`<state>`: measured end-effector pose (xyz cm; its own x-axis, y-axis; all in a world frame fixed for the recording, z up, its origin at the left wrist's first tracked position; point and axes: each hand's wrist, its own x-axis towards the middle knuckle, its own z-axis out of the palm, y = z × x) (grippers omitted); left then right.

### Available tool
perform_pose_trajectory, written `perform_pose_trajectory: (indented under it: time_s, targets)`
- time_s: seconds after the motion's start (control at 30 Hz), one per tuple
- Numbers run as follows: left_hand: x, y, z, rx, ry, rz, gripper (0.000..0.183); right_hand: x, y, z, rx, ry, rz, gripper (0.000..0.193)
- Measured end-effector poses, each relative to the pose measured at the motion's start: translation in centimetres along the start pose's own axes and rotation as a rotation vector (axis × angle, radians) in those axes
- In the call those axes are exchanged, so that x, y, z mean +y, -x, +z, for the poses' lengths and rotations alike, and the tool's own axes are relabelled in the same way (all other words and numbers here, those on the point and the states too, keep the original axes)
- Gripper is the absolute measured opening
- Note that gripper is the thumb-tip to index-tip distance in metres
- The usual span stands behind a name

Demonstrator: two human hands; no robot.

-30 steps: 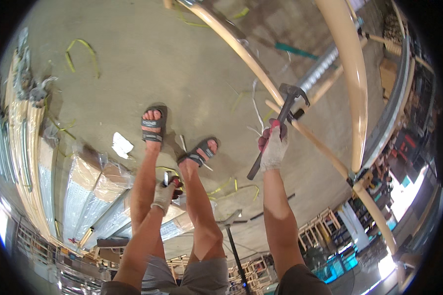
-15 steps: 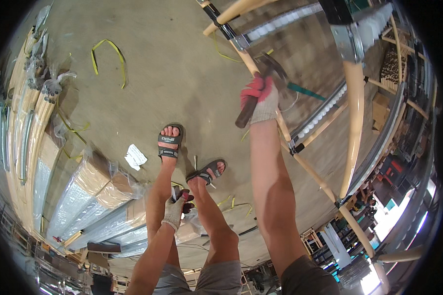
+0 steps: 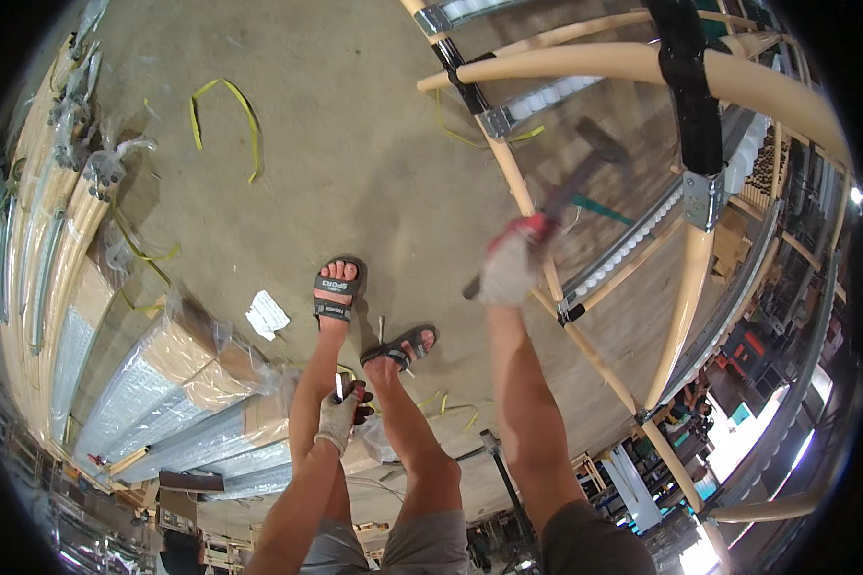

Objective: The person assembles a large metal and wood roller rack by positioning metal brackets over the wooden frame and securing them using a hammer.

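Note:
My right hand (image 3: pixel 510 266), in a red and white work glove, is closed round the handle of a hammer (image 3: pixel 577 178). Motion smears both; the hammer's head points away to the right, over the frame of tan pipes (image 3: pixel 508 171). My left hand (image 3: pixel 337 422), gloved too, is low in front of my legs with its fingers curled round a small shiny metal piece (image 3: pixel 339 386), whose kind I cannot make out. A metal bracket (image 3: pixel 703 198) joins a thick tan pipe to a black sleeve at the right. White roller tracks (image 3: pixel 633 230) run across the frame.
Plastic-wrapped cartons (image 3: pixel 177 335) and bundles of tan pipes (image 3: pixel 62 220) lie at the left. A yellow strap (image 3: pixel 198 120) and a white paper (image 3: pixel 267 314) are on the concrete floor. A thin tool (image 3: pixel 382 329) stands by my right sandal (image 3: pixel 401 347). A green object (image 3: pixel 601 209) lies beyond the hammer.
My right hand has drawn back toward me, and the hammer's head has swung out to the right. The left hand stays nearly in place. My view has shifted slightly.

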<state>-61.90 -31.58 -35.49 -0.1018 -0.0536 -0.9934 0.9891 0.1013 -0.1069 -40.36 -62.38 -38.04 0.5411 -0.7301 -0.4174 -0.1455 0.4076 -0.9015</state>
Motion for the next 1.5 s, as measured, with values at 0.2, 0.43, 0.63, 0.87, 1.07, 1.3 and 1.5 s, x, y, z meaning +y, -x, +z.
perform_pose_trajectory:
  time_s: [0.2,0.43,0.63,0.87,1.07,1.3,1.5]
  targets:
    - [-0.7,-0.2,-0.6,0.043,-0.020,0.007,0.022,2.4,-1.5,0.8,-0.154,0.964,-0.268,0.043]
    - [-0.4,0.0,-0.1,0.039,-0.001,-0.002,0.018,2.7,-1.8,-0.3,-0.128,1.082,-0.190,0.032]
    - [-0.8,-0.1,-0.5,0.047,-0.029,-0.003,0.022,1.9,-1.9,-0.4,-0.183,1.021,-0.220,0.034]
    - [-2.2,-0.1,-1.2,0.005,-0.040,0.012,0.022,1.8,-2.9,0.4,-0.047,1.165,-0.027,0.029]
    - [-1.9,-0.1,-0.8,0.013,-0.025,0.024,0.021,3.1,-2.0,-0.1,-0.034,1.213,-0.196,0.030]
    - [1.5,1.7,0.1,0.033,0.027,0.169,0.022,-2.6,2.5,-0.2,-0.099,1.446,-0.092,0.042]
    - [11.4,4.6,-4.2,0.187,-0.313,0.419,0.028,-7.4,16.3,-9.5,-0.416,1.673,0.292,0.051]
